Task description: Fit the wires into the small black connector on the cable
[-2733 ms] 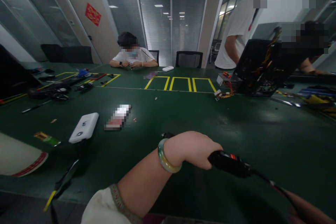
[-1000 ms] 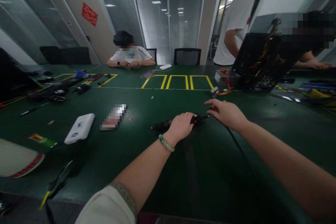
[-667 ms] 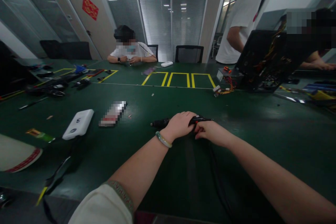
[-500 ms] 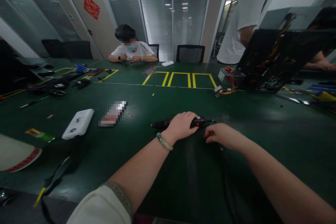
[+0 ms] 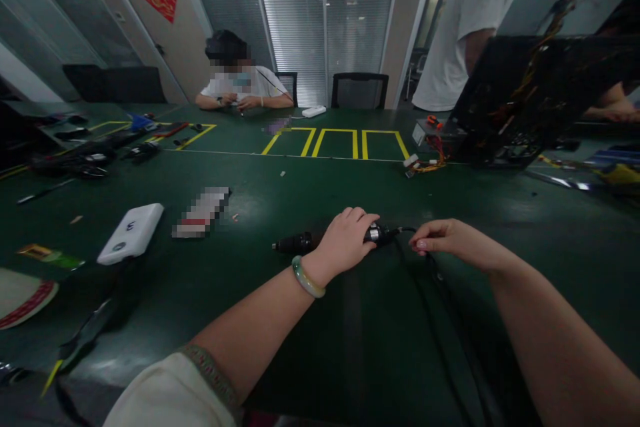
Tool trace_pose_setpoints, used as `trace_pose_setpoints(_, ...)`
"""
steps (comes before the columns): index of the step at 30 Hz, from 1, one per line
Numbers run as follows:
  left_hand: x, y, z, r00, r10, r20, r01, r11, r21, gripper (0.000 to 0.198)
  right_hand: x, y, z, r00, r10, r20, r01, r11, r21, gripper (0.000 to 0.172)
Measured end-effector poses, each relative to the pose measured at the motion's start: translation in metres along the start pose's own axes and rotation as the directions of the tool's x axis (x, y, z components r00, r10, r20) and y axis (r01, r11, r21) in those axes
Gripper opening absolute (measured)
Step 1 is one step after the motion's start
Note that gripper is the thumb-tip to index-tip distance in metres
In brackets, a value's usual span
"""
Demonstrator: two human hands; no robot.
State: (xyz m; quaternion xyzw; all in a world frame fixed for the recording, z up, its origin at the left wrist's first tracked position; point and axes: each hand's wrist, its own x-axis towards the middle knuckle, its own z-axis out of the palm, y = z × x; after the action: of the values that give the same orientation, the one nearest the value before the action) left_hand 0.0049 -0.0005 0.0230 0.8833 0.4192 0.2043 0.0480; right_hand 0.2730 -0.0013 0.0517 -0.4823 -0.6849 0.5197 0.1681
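A black electric screwdriver lies lengthwise across the green table, its tip pointing left. My left hand, a green bangle at its wrist, is wrapped over the screwdriver's body from above. From the tool's right end runs a black cord, which bends and comes down toward the table's near edge. My right hand pinches this cord between thumb and fingers close to the tool. The palm side of my left hand is hidden.
To the left lie a white power bank with a cable and a blurred phone-like slab. An open computer case stands at the back right beside loose connectors. Across the table sits a person; another stands at right.
My right hand has moved right and now draws the cord up from the table. My left hand stays on the screwdriver, which has shifted slightly left in view as the camera turned.
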Motion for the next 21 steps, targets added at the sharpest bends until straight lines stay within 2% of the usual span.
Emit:
trace_pose_setpoints(2,-0.001,0.003,-0.003,1.000,-0.005,0.024,0.004,1.000,0.007,0.051,-0.003,-0.001,-0.002,1.000,-0.027,0.004,0.027,0.999,0.041,0.029)
trace_pose_setpoints(4,-0.004,0.006,-0.005,0.999,-0.020,0.045,0.020,1.000,-0.012,0.046,-0.006,-0.003,-0.002,0.999,-0.025,0.043,0.023,0.998,0.050,0.029)
trace_pose_setpoints(7,-0.006,0.010,-0.005,0.995,-0.027,0.096,0.034,0.997,-0.065,0.038,-0.008,-0.004,0.001,0.993,0.002,0.118,-0.007,0.999,0.041,0.030)
trace_pose_setpoints(10,-0.007,0.014,-0.003,0.990,0.015,0.140,-0.006,0.998,-0.064,0.036,-0.010,-0.006,0.004,0.978,0.048,0.204,-0.054,0.998,0.024,0.030)
trace_pose_setpoints(14,-0.006,0.016,-0.006,0.994,0.045,0.096,-0.048,0.999,0.025,0.034,-0.013,-0.004,0.003,0.965,0.043,0.260,-0.064,0.995,0.074,0.032)
trace_pose_setpoints(17,-0.004,0.009,-0.011,0.999,0.028,0.043,-0.032,0.997,0.075,0.031,-0.011,0.007,-0.003,0.992,0.026,0.127,-0.046,0.986,0.158,0.035)
trace_pose_setpoints(19,-0.003,0.001,-0.014,0.999,0.029,0.029,-0.031,0.996,0.087,0.028,-0.005,0.017,-0.007,0.994,0.101,-0.032,-0.096,0.985,0.142,0.038)
trace_pose_setpoints(21,-0.003,-0.007,-0.015,0.999,0.031,0.027,-0.033,0.996,0.087,0.027,0.003,0.027,-0.009,0.964,0.217,-0.154,-0.217,0.976,0.020,0.040)
